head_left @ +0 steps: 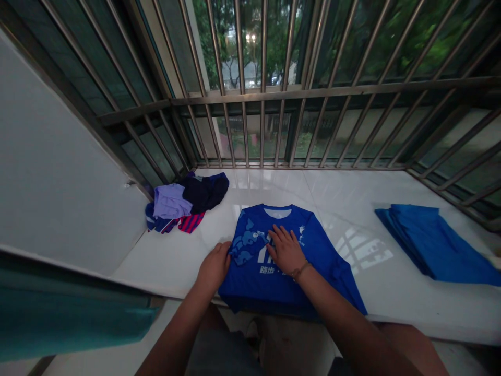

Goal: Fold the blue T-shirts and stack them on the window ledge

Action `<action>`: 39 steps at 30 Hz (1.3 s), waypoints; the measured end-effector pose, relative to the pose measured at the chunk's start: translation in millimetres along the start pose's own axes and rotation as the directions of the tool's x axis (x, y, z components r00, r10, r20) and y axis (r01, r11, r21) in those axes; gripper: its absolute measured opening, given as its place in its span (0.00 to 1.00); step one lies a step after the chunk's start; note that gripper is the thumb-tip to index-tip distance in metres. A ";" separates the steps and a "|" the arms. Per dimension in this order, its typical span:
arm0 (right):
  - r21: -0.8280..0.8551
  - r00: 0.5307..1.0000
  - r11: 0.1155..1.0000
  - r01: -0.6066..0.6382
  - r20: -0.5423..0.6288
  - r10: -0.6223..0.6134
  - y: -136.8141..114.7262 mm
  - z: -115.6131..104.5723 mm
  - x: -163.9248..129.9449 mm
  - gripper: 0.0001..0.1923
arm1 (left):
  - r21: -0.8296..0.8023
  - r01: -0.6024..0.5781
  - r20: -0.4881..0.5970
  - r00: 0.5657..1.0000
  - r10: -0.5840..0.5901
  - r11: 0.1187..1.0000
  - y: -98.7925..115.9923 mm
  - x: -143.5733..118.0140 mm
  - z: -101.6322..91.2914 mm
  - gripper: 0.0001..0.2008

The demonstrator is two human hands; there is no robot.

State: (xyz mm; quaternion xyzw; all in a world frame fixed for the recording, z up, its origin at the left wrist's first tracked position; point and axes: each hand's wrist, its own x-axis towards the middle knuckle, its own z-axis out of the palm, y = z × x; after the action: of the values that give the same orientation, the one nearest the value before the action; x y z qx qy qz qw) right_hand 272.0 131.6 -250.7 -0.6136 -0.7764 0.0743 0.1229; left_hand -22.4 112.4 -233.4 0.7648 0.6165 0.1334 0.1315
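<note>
A blue long-sleeved shirt [317, 250] with white print lies spread on the white window ledge, its collar toward the window and its lower part reaching the front edge. One sleeve, with a lighter blue pattern, is laid across the chest; the other slants down to the right. My left hand [216, 263] has its fingers closed on the shirt's left edge by the folded sleeve. Flat on the chest print rests my right hand [287, 249], fingers spread, a bracelet at the wrist.
Crumpled clothes [172, 201] in purple, black and striped red-blue lie at the ledge's left end. Folded blue fabric [434, 240] lies on the right. Metal window bars [262, 96] close off the back. A teal curtain [70, 308] hangs at lower left.
</note>
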 end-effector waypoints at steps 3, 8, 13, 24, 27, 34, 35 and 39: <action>0.000 0.999 1.000 -0.003 0.042 0.003 -2.5 -2.7 2.7 0.31 | 0.035 -0.117 0.092 0.989 0.114 0.992 -9.4 2.8 -9.6 0.26; 0.019 0.998 1.000 0.008 0.057 -0.009 -9.5 -10.2 2.4 0.30 | -0.004 -0.204 0.069 0.977 0.204 0.979 -15.4 15.2 -16.4 0.22; 0.045 0.996 0.995 0.085 0.028 -0.086 5.2 -42.1 12.8 0.21 | -0.077 -0.233 -0.107 0.969 0.224 0.969 8.7 83.4 -9.7 0.19; 0.033 0.849 0.860 -0.509 0.182 0.495 167.5 -106.3 69.7 0.14 | -0.191 0.072 0.112 0.992 -0.051 0.979 7.6 224.4 -7.4 0.14; 0.093 0.846 0.856 -0.508 0.238 0.477 178.4 -99.7 72.5 0.16 | -0.253 0.093 0.164 0.985 -0.052 0.963 3.4 230.3 -9.9 0.15; 0.295 0.940 0.893 -0.341 0.080 0.333 166.4 -114.4 42.4 0.09 | -0.380 0.057 0.108 0.994 -0.016 0.923 3.1 209.1 -29.5 0.20; 0.315 0.948 0.896 -0.312 0.046 0.314 163.0 -120.4 28.8 0.09 | -0.396 0.040 0.088 0.996 -0.005 0.918 1.4 199.1 -35.4 0.20; 0.371 0.993 0.923 -0.105 -0.012 0.118 154.8 -137.7 -47.0 0.11 | -0.427 -0.144 -0.003 0.987 0.158 0.892 -16.9 132.2 -56.1 0.17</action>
State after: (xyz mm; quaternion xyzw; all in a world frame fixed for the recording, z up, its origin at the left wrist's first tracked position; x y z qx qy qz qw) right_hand 465.6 117.6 -164.6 -0.6237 -0.7102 0.2156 0.2452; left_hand -31.2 247.2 -181.8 0.7651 0.5090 0.2623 0.2945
